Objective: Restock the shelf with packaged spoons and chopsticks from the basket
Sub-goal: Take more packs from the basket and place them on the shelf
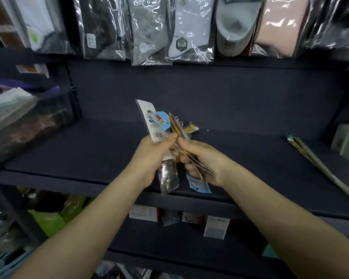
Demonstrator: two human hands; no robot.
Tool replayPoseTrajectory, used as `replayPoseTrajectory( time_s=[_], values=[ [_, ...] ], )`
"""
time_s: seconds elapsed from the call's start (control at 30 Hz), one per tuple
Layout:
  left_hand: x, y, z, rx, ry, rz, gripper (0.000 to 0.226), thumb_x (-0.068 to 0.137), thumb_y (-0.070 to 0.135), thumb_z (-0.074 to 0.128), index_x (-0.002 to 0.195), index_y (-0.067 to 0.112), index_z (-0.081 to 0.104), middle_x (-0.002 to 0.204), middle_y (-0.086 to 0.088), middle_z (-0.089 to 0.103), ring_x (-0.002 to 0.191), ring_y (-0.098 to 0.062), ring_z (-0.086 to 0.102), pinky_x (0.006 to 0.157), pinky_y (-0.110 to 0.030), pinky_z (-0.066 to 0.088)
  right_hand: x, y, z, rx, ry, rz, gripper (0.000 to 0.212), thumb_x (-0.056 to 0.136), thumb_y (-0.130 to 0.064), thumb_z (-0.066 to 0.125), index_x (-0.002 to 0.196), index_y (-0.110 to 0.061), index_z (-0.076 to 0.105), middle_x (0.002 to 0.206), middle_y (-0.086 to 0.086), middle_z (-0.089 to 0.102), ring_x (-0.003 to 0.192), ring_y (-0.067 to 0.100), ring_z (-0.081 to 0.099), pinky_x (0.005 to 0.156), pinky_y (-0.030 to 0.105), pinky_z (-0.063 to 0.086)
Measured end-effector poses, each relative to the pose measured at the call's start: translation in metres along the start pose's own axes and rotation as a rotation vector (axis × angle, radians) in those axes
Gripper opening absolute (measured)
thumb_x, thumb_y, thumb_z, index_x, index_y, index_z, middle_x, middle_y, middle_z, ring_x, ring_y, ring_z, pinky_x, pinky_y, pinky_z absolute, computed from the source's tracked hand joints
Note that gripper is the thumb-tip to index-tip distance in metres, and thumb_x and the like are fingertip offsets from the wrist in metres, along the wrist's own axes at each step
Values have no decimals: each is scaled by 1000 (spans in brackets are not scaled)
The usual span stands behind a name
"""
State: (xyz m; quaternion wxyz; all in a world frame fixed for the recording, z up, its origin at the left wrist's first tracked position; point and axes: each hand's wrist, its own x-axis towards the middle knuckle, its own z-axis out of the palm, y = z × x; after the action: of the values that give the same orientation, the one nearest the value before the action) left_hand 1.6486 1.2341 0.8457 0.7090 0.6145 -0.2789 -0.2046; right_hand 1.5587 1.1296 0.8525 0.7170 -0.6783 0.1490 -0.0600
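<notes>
Left hand [151, 156]: clenched round a bundle of packets [159, 125], which fan out above its knuckles and hang below its palm, over the dark shelf [69, 154]. Right hand [201, 160]: just beside the left, thumb and fingers pinching a yellow-edged packet [176, 125] at the bundle's near side. Chopsticks pack [318, 166]: lying on the shelf, well off to the right hand's outer side. Bagged socks [189, 33]: hanging above both hands.

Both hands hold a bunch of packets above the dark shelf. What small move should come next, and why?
Probably the right hand should pull the yellow-edged packet free of the bunch in the left hand and lay it on the dark shelf, which is bare below them.
</notes>
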Motion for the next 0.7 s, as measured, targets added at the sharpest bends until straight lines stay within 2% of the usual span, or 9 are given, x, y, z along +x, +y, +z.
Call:
replayPoseTrajectory(
  time_s=[0.1,0.17,0.27,0.37,0.43,0.5,0.57,0.63,0.7],
  values=[
    [19,-3,-13,51,143,6,11,89,20,55,82,12,58,62,0,57,59,-14,53,72,-33,47,13,-2,-1,98,208,-7,14,93,-31,52,96,-18,56,55,-7,59,43,4,54,39,15,42],
    [30,-2,-22,53,178,-3,14,91,21,50,79,15,53,53,4,53,57,-13,48,71,-31,42,22,-4,-3,89,343,-55,15,91,-16,51,106,-20,54,74,3,65,59,15,62,53,26,53],
    [35,3,-20,98,-12,-59,17,95,27,45,89,14,56,75,0,62,62,-12,54,63,-24,46,34,3,5,-358,460,-168,47,81,-6,48,120,-31,49,106,5,66,94,28,65,73,39,55],
    [36,0,-13,99,-220,-86,20,96,32,42,97,23,61,98,-3,69,84,-16,65,73,-29,53,39,4,24,-525,435,-283,56,77,-14,47,130,-33,45,120,-4,62,108,20,61,91,43,52],
    [39,-6,-12,97,-209,-89,22,94,36,46,109,26,57,107,-5,68,95,-19,65,79,-33,53,43,4,30,-453,422,-317,57,83,-8,47,136,-27,40,126,0,60,111,17,60,94,40,52],
    [44,-11,-11,71,-171,-129,39,89,45,50,122,24,46,113,-4,66,101,-19,64,86,-36,52,47,6,32,-341,368,-338,61,84,8,44,139,-19,37,127,5,59,112,16,60,91,31,53],
    [47,-12,-12,81,-170,-140,51,86,50,52,127,22,41,112,-4,66,103,-19,64,90,-36,51,46,6,37,-313,308,-348,65,82,13,43,139,-17,35,122,7,60,107,15,60,82,24,53],
    [50,-9,-14,91,-191,-115,45,88,45,51,124,17,48,105,-5,68,95,-16,66,78,-28,53,45,4,38,-272,251,-327,57,85,7,48,136,-16,35,113,2,61,102,12,61,79,23,53],
    [53,-2,-18,186,-172,-68,37,90,39,51,115,13,53,93,-1,67,77,-9,65,62,-20,49,45,2,31,-209,225,-262,45,89,-5,56,128,-18,39,111,-4,60,109,13,60,92,33,52]
  ],
)
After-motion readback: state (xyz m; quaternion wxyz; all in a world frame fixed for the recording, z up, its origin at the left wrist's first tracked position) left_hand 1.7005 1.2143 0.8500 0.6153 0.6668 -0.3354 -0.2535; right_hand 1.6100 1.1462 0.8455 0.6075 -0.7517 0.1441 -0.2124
